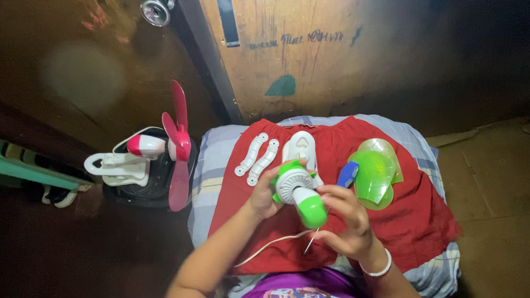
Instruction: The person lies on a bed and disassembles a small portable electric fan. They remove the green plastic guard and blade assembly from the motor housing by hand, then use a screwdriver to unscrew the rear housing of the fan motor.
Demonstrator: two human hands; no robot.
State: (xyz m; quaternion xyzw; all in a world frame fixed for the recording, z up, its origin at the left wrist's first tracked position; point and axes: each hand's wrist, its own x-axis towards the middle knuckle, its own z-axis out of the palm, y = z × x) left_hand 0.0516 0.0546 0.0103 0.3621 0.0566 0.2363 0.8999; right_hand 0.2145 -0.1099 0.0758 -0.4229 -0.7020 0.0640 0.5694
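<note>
Fan motor (pixel 298 194), green and white, is gripped by the left hand (pixel 264 193). The right hand (pixel 347 219) holds a screwdriver (pixel 340 187) against it. One slip could jab a finger, I judge.

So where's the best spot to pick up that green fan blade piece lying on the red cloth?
Probably by the outer rim of one lobe on the green fan blade, coming from the right, away from the screwdriver's blue handle. The thin translucent lobes lie nearly flat on the red cloth, so a thumb-and-finger pinch on an edge suits better than a grip from above.
</note>
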